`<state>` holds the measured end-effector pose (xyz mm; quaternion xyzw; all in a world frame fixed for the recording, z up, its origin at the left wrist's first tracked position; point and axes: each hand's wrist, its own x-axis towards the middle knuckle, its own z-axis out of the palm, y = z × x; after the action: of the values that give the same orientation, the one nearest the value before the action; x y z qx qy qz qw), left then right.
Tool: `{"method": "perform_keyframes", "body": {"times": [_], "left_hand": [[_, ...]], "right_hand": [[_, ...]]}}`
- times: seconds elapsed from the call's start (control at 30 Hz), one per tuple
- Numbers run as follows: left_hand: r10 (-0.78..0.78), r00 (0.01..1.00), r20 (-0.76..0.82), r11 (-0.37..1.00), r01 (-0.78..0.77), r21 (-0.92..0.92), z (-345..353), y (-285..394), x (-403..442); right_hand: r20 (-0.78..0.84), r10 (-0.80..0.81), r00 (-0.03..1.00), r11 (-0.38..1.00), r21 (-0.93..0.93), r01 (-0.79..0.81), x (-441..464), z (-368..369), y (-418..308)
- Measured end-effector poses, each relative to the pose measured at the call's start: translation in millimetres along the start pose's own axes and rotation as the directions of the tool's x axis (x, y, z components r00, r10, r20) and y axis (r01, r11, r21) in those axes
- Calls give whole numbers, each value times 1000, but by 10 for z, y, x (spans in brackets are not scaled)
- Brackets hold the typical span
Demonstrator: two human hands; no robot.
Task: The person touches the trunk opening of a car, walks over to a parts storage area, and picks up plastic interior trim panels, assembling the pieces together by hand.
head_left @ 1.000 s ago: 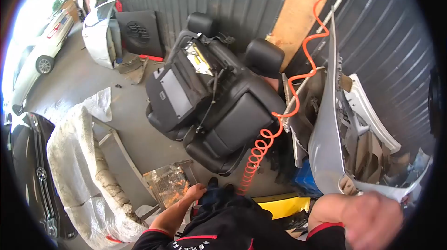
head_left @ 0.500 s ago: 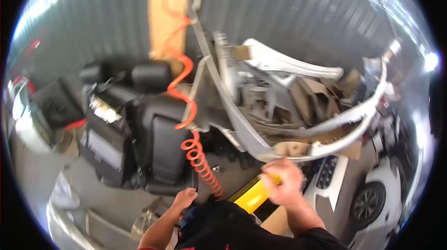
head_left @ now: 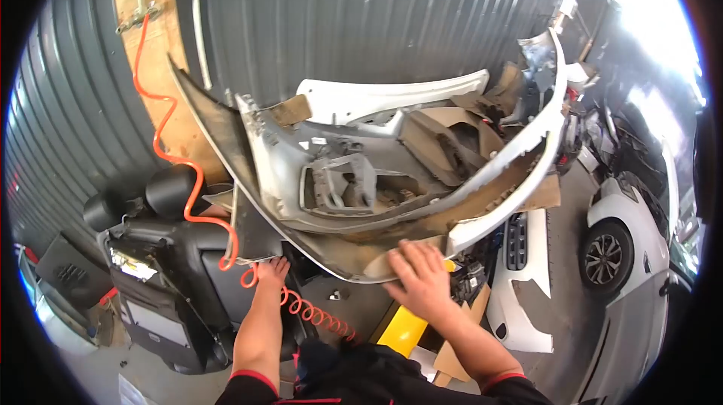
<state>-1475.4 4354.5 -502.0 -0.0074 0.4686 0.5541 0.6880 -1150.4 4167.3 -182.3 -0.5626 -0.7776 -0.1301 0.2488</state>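
My right hand [head_left: 419, 278] is open, fingers spread, over the lower edge of a large curved bumper [head_left: 316, 254] and appears to touch it. Loose trim pieces [head_left: 452, 145] and a white panel [head_left: 392, 97] lie within and behind the bumper. My left hand [head_left: 273, 272] reaches forward with its fingers apart, beside the orange coiled hose [head_left: 235, 243] and the end of a thin panel. It holds nothing that I can see. Just below my right hand is a yellow part [head_left: 403, 330].
Black car seats [head_left: 181, 277] lie at the left, against the corrugated wall [head_left: 68, 96]. A wooden board [head_left: 169, 115] stands upright there. At the right are a white bumper piece [head_left: 520, 322] and a car wheel [head_left: 605, 260].
The view has swung right, bringing the bumper to the middle. My right hand has opened from a closed shape and come onto the bumper's edge. My left hand has reached forward and its fingers have spread.
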Motion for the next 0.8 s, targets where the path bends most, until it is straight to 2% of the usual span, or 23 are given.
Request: {"method": "perform_keyframes", "body": {"times": [0.07,0.13,0.17,0.2,0.23,0.33,0.47,0.53,0.63,0.7,0.73,0.77,0.8], "left_hand": [[-25,1000,19,981,28,-193,-147,-1,360],[60,978,199,936,14,-352,-514,-182,1074],[70,982,174,928,0,-371,-648,-79,1089],[89,984,153,934,-29,-357,-268,191,1236],[109,985,134,937,-57,-344,-170,251,1240],[173,981,91,943,-138,-303,-91,225,1198],[221,973,62,956,-204,-210,286,54,1050],[238,971,30,962,-231,-146,434,-96,906],[275,961,-16,960,-275,-52,1300,78,913],[290,956,-48,957,-290,13,1476,-39,804],[301,952,-63,953,-299,47,1424,120,801],[355,935,-1,932,-354,79,1423,162,784],[398,915,65,909,-403,110,1417,244,673]], "right_hand": [[-2,-10,1000,999,-52,10,0,121,92],[30,50,998,996,-82,-48,39,200,59],[-1,41,999,994,-97,-41,67,250,43],[-32,26,999,993,-114,-30,95,292,30],[-27,25,999,991,-131,-29,105,314,23],[3,-13,1000,978,-209,14,122,387,84],[40,-142,989,972,-182,147,227,377,325],[39,-152,988,968,-194,156,336,379,411],[35,-192,981,954,-229,195,550,340,565],[56,-213,975,949,-227,220,617,324,794],[68,-222,973,947,-221,232,605,336,975],[95,-193,977,947,-243,211,644,325,1075],[63,-261,963,937,-224,269,909,311,888]]}}
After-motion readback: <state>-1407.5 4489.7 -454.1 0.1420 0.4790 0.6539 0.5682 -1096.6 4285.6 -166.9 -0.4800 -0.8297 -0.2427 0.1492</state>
